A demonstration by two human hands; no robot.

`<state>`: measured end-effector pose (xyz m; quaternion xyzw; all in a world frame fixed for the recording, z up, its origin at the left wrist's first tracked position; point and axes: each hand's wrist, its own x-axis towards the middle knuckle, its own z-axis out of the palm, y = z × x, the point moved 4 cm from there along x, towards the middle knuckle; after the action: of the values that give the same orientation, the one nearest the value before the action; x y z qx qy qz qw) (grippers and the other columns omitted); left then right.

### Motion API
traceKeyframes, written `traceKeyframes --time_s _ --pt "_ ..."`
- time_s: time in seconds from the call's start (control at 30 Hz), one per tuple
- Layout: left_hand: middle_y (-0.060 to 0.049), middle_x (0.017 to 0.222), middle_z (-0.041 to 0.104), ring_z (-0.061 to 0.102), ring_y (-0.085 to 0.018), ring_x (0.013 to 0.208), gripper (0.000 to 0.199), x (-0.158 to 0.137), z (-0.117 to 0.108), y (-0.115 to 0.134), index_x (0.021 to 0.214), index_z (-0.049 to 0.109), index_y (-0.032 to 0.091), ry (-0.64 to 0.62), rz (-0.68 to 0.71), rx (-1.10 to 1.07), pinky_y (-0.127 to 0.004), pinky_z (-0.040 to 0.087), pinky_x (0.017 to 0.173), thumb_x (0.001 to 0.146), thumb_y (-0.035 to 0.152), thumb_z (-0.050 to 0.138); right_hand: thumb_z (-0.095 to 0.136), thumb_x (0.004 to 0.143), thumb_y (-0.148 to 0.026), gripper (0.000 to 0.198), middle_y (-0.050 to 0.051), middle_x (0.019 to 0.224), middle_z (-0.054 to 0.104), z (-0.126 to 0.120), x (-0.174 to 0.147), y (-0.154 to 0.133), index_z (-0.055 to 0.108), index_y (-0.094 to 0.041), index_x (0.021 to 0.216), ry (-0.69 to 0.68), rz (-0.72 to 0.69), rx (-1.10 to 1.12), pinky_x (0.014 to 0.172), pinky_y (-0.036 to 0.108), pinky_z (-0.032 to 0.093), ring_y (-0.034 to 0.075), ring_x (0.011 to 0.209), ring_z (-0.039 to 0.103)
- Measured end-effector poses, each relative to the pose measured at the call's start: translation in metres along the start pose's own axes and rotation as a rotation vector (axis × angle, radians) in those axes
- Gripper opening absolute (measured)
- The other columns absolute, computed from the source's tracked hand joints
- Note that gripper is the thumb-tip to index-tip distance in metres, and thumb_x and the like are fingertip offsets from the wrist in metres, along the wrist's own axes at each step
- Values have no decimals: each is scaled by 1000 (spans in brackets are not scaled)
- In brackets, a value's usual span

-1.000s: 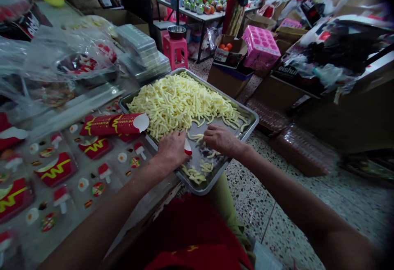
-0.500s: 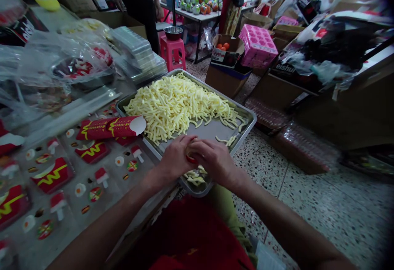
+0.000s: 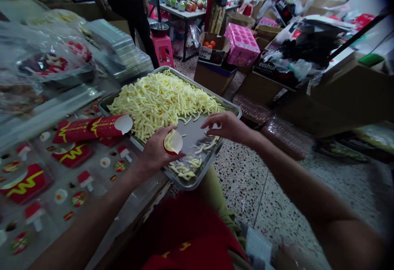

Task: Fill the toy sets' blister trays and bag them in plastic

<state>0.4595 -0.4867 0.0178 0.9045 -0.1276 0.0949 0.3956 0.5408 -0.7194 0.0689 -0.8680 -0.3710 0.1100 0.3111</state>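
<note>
In my left hand (image 3: 154, 149) is a small red fries carton (image 3: 176, 143), its white inside turned up and some pale yellow fry-shaped sticks in it. My right hand (image 3: 229, 127) hovers over the right side of a metal tray (image 3: 236, 109). Its fingers are bent and apart, with nothing visible between them. A big heap of the yellow sticks (image 3: 163, 97) fills the tray's far half. Several loose sticks (image 3: 186, 168) lie in the near corner, below the carton. Left of the tray, nested red cartons (image 3: 92, 128) lie on their side.
Clear plastic sheets on the table hold flat red fries pieces (image 3: 27, 184) and small food-shaped pieces. Stacked clear plastic boxes (image 3: 118, 48) stand behind. A pink stool (image 3: 163, 51) bears a metal bowl. Cartons (image 3: 214, 75) crowd the floor at right. A person in dark clothes (image 3: 123, 7) stands beyond.
My hands, earlier together around the carton, have separated. The right moved away to the right and its fingers opened; the left keeps the carton, now showing its mouth. The view has shifted right.
</note>
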Motion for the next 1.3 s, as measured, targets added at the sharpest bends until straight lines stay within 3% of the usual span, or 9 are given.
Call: traceKeyframes --time_s 0.13,0.23,0.43,0.57,0.7,0.87,1.03,1.1,1.3 --pt "-9 135 65 62 -28 124 84 2 -10 -3 136 56 21 46 10 19 -40 47 111 64 47 91 75 73 -5 30 2 91 76 -14 9 48 82 -25 95 -373 93 -514 78 30 42 18 84 64" --pt "-8 134 65 62 -28 123 83 -6 -28 -8 137 56 23 87 -5 106 -40 47 111 65 48 90 70 75 -8 22 4 82 76 2 22 62 81 -24 85 -481 122 -647 72 30 39 18 78 62" --pt "-8 133 65 63 -29 121 84 -29 -58 -19 138 55 22 155 -97 211 -42 48 110 66 51 88 76 70 -17 16 3 87 74 17 27 60 78 -21 85 -332 -10 -589 69 27 37 17 80 60" --pt "-9 132 65 63 -29 122 84 -30 -56 -13 138 55 21 164 -66 193 -42 48 110 66 51 88 74 71 -18 13 2 83 72 10 22 50 76 -21 83 -219 -78 -571 71 27 37 18 80 60" --pt "-11 133 65 62 -30 122 84 -23 -51 4 136 56 20 164 -9 159 -45 47 111 66 53 88 68 72 -14 9 4 89 72 29 26 36 72 -19 77 -172 -236 -568 71 28 37 19 86 61" --pt "-11 135 65 61 -32 124 82 -24 -45 14 137 55 20 112 21 180 -46 46 111 68 49 88 66 71 -11 7 2 79 69 37 20 24 68 -17 73 -152 -144 -445 65 25 35 14 72 58" --pt "-14 135 65 62 -32 124 84 -21 -18 15 136 57 17 20 -71 183 -44 49 108 64 47 90 63 73 -8 13 1 80 70 39 6 -6 69 -18 70 -477 -286 -423 63 25 32 13 70 55" --pt "-15 135 64 61 -31 125 86 -15 -3 20 137 56 16 -46 -49 184 -44 48 108 64 45 91 60 74 -6 16 2 83 72 44 6 -9 69 -18 70 -524 -278 -454 63 27 31 13 69 53" --pt "-18 133 64 62 -35 122 90 -7 14 14 137 56 13 -104 -98 293 -45 49 107 60 40 93 67 62 -7 10 -2 63 64 56 9 17 67 -17 63 -277 -48 -284 59 26 31 12 61 50"
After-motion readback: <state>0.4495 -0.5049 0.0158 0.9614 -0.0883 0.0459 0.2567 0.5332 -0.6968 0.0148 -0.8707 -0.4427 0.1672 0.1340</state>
